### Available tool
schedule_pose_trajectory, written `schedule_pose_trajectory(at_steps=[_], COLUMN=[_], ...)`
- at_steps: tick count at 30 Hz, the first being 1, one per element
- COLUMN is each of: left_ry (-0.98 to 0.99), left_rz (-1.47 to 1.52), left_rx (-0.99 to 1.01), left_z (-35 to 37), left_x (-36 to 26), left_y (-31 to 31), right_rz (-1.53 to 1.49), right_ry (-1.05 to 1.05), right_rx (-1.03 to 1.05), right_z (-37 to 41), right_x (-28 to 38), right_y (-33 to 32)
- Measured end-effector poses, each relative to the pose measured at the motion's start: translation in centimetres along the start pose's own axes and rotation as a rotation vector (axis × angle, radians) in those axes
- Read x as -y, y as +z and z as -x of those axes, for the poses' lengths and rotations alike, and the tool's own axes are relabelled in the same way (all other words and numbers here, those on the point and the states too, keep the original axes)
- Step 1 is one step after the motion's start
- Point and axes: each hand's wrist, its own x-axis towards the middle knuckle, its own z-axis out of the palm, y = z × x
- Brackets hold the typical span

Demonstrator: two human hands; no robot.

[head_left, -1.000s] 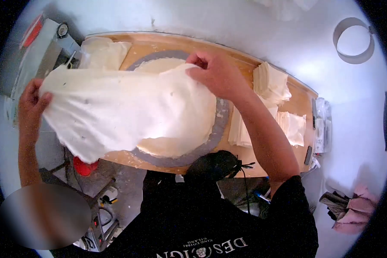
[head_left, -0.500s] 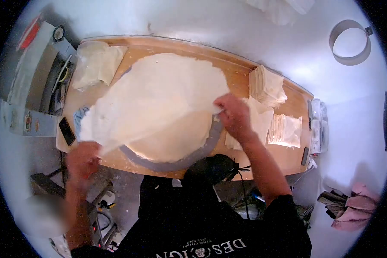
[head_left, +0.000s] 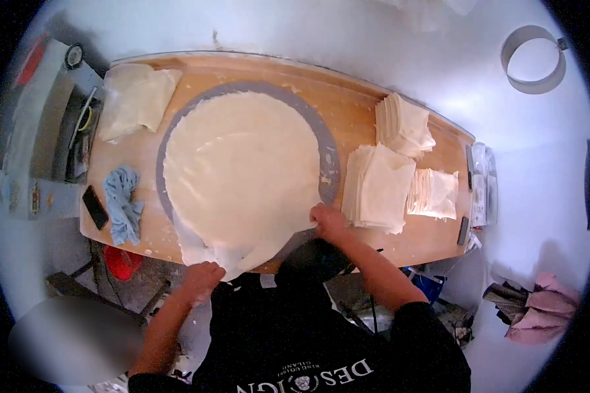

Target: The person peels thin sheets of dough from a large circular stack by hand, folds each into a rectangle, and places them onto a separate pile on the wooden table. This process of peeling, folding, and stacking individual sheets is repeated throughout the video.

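A large, thin, round dough sheet [head_left: 242, 157] covers most of a grey round board [head_left: 165, 154] on the wooden table. My left hand [head_left: 203, 280] is closed on the sheet's near-left edge, just past the front of the table. At the near-right edge my right hand [head_left: 328, 221] pinches the same sheet. Between my hands the near edge is lifted and folded, and it hangs toward my body. What lies beneath the sheet is hidden.
Folded dough sheets [head_left: 380, 187] are stacked to the right, with further stacks [head_left: 403, 128] behind and beside them. A blue cloth [head_left: 121, 203] and a phone [head_left: 95, 207] lie at left. A plastic bag of sheets [head_left: 134, 101] rests at the back left.
Both hands have come down toward my body, pulling the raised sheet nearer. It now lies flatter over the round board, whose far rim shows, and the blue cloth is uncovered.
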Motion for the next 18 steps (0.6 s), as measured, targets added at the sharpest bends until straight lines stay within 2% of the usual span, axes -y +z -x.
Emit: schedule_pose_trajectory(at_steps=[1, 2, 3, 4, 5, 6, 7, 10, 12, 14, 18], left_ry=[-0.006, -0.009, -0.007, -0.006, -0.267, -0.224, -0.172, -0.130, -0.132, -0.254, -0.228], left_rz=[0.038, 0.076, -0.006, -0.087, -0.084, -0.059, -0.185, -0.166, -0.212, -0.024, -0.092], left_rx=[-0.087, -0.171, -0.297, -0.423, -0.321, -0.505, -0.738, -0.737, -0.530, -0.361, -0.361], left_z=[0.3, -0.1, -1.2, -3.1, -5.2, -6.8, -8.4, -12.3, -12.3, -11.8, -10.4], left_x=[0.7, 1.9, 4.3, 6.7, 6.4, 6.5, 5.4, 9.3, 11.1, 11.7, 11.3], left_y=[-1.8, -3.2, -4.1, -5.6, -10.5, -14.0, -16.5, -12.0, -7.1, -3.8, -1.2], right_rz=[-0.002, -0.203, -0.402, -0.401, -0.499, -0.597, -0.597, -0.423, -0.371, -0.409, -0.498], right_ry=[0.008, 0.157, 0.303, 0.312, 0.396, 0.480, 0.486, 0.518, 0.631, 0.667, 0.687], right_rx=[0.003, -0.012, -0.031, -0.032, -0.079, -0.129, -0.131, -0.262, -0.165, -0.173, -0.201], right_z=[-0.3, -1.0, -2.0, -3.2, -4.4, -5.2, -5.8, -7.3, -7.2, -6.5, -4.9], right_x=[0.3, 0.3, 0.0, -0.8, -1.8, -2.3, -2.4, -3.4, -5.5, -6.2, -6.0], right_y=[-0.8, -1.8, -2.6, -2.8, -2.6, -2.3, -2.1, -0.9, 1.9, 3.0, 3.3])
